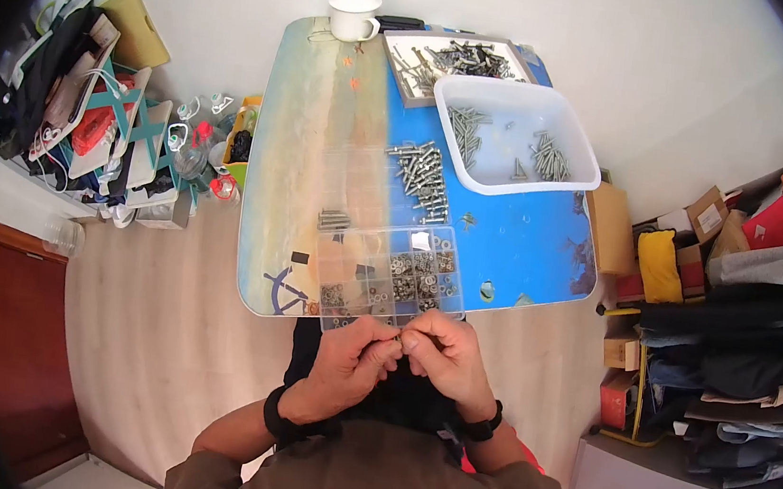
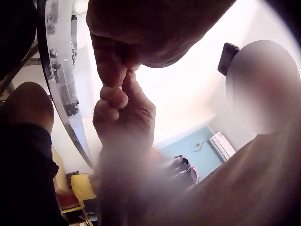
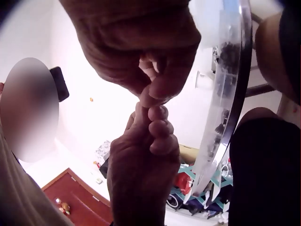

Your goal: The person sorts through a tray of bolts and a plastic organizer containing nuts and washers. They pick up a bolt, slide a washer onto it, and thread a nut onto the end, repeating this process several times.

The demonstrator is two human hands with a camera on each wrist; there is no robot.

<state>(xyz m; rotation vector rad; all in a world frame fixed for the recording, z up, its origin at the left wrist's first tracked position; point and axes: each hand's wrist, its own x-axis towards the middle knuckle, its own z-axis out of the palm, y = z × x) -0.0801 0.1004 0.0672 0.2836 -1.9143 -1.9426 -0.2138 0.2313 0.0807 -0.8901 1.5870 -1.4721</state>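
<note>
Both hands meet at the table's near edge, fingertips together. The left hand [image 1: 345, 364] pinches a small metal piece [image 1: 400, 334] between thumb and forefinger. From the other side the right hand [image 1: 448, 356] pinches the same piece; fingers cover most of it, so I cannot tell its kind. In the left wrist view, the right hand [image 2: 131, 117] has its fingers curled in. Just beyond the hands lies a clear compartment box [image 1: 342, 260] holding small nuts and washers [image 1: 421, 276]. Behind it are a pile of bolts [image 1: 422, 179] and a short row of screws [image 1: 334, 219].
A white plastic tub [image 1: 533, 191] with two groups of screws stands at the right of the table [image 1: 312, 141]. Behind it is a tray [image 1: 395, 65] of dark screws. A lidded white mug [image 1: 351, 19] stands at the back. Shelves with clothes [image 1: 736, 328] flank the right.
</note>
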